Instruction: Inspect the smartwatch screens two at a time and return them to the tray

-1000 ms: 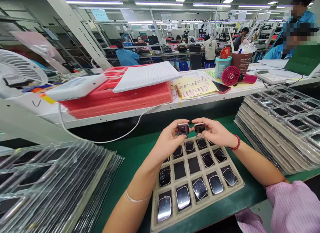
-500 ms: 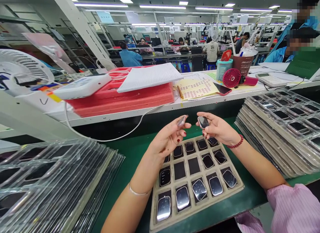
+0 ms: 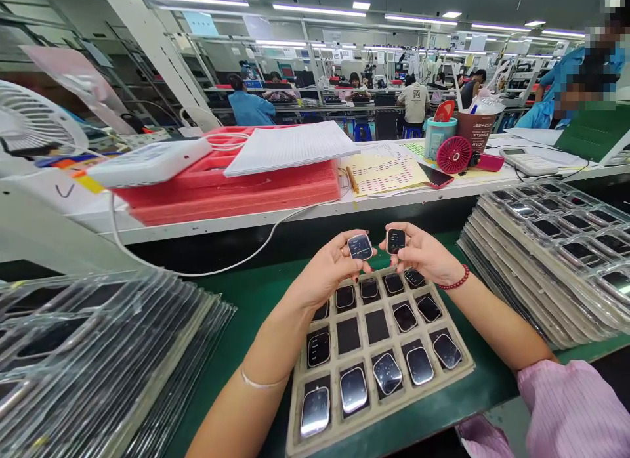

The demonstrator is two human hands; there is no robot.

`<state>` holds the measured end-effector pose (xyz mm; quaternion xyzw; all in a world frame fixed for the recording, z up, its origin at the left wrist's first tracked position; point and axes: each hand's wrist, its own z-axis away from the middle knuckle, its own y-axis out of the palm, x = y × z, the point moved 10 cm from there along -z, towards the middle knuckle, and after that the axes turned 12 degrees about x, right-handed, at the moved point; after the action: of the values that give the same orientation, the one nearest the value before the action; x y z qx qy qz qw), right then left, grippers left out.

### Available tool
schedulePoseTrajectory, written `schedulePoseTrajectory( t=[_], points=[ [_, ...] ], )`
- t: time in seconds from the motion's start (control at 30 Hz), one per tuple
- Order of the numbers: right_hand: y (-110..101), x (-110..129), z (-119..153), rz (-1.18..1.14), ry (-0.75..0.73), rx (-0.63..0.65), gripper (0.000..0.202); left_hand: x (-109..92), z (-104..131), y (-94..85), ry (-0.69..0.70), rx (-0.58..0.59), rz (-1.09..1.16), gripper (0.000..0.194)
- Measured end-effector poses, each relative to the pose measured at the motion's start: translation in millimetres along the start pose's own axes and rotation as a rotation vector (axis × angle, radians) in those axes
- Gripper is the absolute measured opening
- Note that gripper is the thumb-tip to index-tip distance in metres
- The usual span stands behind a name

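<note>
My left hand (image 3: 331, 269) grips a smartwatch body (image 3: 360, 247) by its edges, its lit screen turned toward me with small lines of text. Beside it, my right hand (image 3: 427, 253) pinches a second smartwatch body (image 3: 396, 241), whose dark screen also shows text. Both are held up above the far edge of a beige tray (image 3: 329, 438). Strapless watch bodies lie in most of its pockets, such as a watch with a text list (image 3: 319, 348) at the left. Two pockets in the middle row hold no watch. My left hand partly covers the back-left pockets.
Stacked clear trays of watches rise at the left (image 3: 98, 353) and right (image 3: 546, 261). A white shelf (image 3: 295, 216) behind carries red foam (image 3: 236, 199), paper (image 3: 295, 146), a phone (image 3: 436, 176), a pink fan (image 3: 453, 155) and cups. A white cable (image 3: 236, 268) hangs below it. Co-workers sit beyond.
Both watches have been turned so that their screens face me, and both now show text. The left one was edge-on before. My view has shifted slightly.
</note>
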<state>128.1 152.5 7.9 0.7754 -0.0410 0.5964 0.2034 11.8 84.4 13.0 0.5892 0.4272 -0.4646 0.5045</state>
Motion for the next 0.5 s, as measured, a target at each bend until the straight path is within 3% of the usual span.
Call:
schedulePoseTrajectory(
  t=[0.07,0.27,0.37,0.5],
  points=[
    [1,3,0,0.147,-0.020,-0.042,0.061,0,0,3.1,-0.003,0.009,-0.116,0.063],
    [8,19,9,0.554,-0.117,-0.142,0.037,-4,3,11.3,0.018,-0.024,-0.285,0.056],
    [11,19,9,0.627,-0.103,-0.133,0.044,-4,5,13.7,0.001,-0.024,-0.293,0.059],
    [10,18,9,0.643,-0.106,-0.130,0.037,-6,5,13.3,0.017,-0.025,-0.283,0.047]
  ],
)
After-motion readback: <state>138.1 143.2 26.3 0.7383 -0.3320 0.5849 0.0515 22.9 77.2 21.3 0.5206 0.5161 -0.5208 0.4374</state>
